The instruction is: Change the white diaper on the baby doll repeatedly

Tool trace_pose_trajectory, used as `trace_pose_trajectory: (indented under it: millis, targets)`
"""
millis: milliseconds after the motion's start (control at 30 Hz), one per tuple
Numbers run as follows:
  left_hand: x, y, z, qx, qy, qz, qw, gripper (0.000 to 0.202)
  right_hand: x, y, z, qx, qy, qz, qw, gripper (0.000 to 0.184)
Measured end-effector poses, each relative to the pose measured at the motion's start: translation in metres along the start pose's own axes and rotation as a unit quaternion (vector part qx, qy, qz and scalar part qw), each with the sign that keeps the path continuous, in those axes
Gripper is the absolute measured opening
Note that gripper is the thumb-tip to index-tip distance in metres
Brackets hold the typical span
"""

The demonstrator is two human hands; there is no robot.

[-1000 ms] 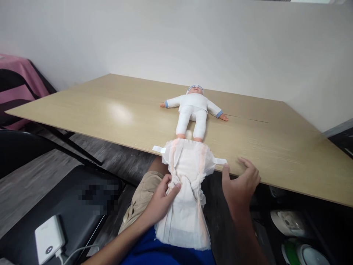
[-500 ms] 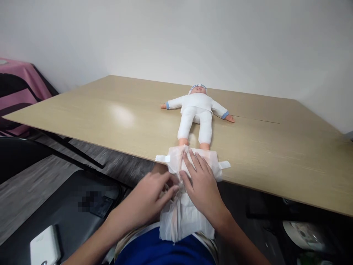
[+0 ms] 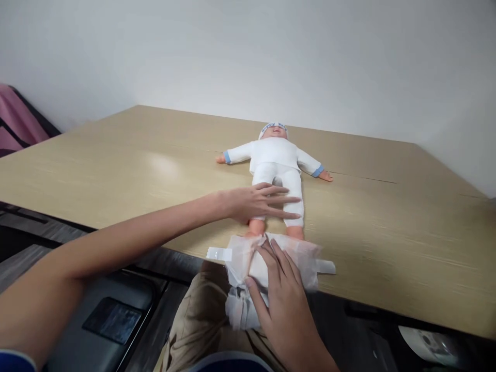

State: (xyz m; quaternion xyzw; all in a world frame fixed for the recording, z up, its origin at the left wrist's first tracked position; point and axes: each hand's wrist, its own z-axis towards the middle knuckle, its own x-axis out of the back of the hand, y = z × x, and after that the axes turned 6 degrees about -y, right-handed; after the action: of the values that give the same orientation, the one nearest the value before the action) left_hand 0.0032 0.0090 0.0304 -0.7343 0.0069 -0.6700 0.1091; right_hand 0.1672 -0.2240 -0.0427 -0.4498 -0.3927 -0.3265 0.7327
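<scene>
A baby doll [image 3: 276, 152] in white clothes with blue cuffs and a printed cap lies on its back on the table, feet toward me. My left hand [image 3: 263, 201] reaches across the doll's legs, fingers spread, touching or just above them. At the table's near edge, an unfolded white diaper [image 3: 240, 258] lies by the doll's feet, its far part on the tabletop and its near part hanging over the edge. Its two side tabs stick out left and right. My right hand [image 3: 277, 281] rests flat on the diaper, fingers extended.
The light wooden table [image 3: 116, 150] stands against a pale wall. Below its left edge, a dark phone [image 3: 112, 320] lies on a black chair seat [image 3: 134, 289]. A pink cloth [image 3: 21, 116] hangs at the far left. A white round object [image 3: 426, 343] is beneath the table at right.
My left hand has left the diaper's near part and moved forward over the doll's legs. My right hand stays on the diaper. The view has shifted slightly.
</scene>
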Motion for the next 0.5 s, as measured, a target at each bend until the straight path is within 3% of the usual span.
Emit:
trace_pose_trajectory:
  millis: [100,267,400,500]
  targets:
    - [0.005,-0.005,0.008,-0.045,0.016,0.013,0.999,0.104,0.001,0.0,0.001,-0.003,0.013,-0.005,1.0,0.051]
    - [0.003,-0.008,0.023,-0.062,0.051,0.009,0.997,0.081,0.002,0.004,0.001,0.015,0.001,-0.022,1.0,0.053]
    - [0.002,-0.008,0.036,-0.077,0.11,-0.029,0.99,0.038,0.005,0.012,0.005,0.042,-0.033,-0.044,0.998,0.072]
    - [0.017,-0.012,0.037,-0.081,0.149,-0.11,0.979,0.03,0.009,0.02,0.015,0.067,-0.057,-0.064,0.994,0.085]
